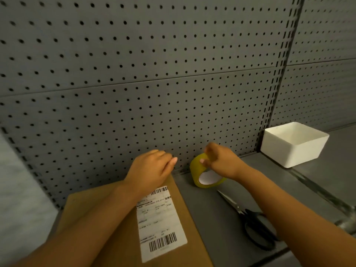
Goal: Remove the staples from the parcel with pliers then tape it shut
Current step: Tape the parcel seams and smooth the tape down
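A brown cardboard parcel (119,228) with a white shipping label (159,222) lies on the grey bench in front of me. My left hand (152,170) hovers over the parcel's far end, fingers loosely bent, holding nothing I can see. To the right stands a roll of yellow tape (198,170) with a white core. My right hand (219,160) pinches the roll's top edge between thumb and fingers. No pliers or staples show in this view.
Black-handled scissors (250,220) lie on the bench right of the parcel. A white square tub (292,145) stands at the back right. A grey pegboard wall (154,74) rises right behind the parcel. A metal rail (323,195) runs along the right.
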`<state>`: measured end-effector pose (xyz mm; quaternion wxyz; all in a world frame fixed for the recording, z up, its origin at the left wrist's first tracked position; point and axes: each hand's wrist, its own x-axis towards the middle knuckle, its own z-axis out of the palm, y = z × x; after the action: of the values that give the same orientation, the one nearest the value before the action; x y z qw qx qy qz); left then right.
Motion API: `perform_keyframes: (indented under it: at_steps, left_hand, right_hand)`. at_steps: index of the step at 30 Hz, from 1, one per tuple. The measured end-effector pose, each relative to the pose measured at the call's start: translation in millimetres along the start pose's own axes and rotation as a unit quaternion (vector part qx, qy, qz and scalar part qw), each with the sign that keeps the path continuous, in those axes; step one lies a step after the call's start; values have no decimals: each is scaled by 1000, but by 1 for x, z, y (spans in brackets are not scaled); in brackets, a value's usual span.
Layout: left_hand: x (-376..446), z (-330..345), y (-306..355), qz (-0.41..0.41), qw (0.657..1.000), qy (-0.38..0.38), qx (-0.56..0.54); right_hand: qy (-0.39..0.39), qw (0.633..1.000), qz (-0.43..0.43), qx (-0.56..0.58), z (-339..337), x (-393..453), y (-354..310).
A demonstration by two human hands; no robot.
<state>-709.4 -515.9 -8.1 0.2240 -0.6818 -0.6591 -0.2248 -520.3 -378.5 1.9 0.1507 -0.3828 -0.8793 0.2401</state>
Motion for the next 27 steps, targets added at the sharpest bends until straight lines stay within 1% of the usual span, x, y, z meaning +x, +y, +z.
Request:
perform_keyframes:
  at_steps: [4,6,10,15,17,20,24,25,27]
  left_hand:
    - [-19,-6,1,-45,998,-38,7]
    - [-25,-9,1,-59,996,-64,4]
    - [-31,-15,9,-88,990,-107,2]
    - [-39,-16,21,-123,987,-103,-13]
    - [-39,-15,26,-126,986,-107,-17]
    - [-41,-15,30,-136,985,-107,-21]
    - [-44,-15,33,-149,983,-101,-30]
    - [-44,-15,33,-150,983,-102,-30]
    - [-45,-16,34,-148,983,-105,-27]
  right_hand:
    - [30,999,-38,-5,2,-2,7]
    - [25,998,-52,-38,6,-4,16]
    - [8,996,-61,-66,11,-11,32]
    - [-23,988,-68,-135,19,-18,48]
    - [-30,988,-60,-142,22,-19,53]
    - [-29,989,-54,-133,25,-21,49]
    - [62,989,-98,-90,26,-25,12]
    - [67,989,-112,-66,28,-27,-1]
    - [34,990,-134,18,31,-34,-27]
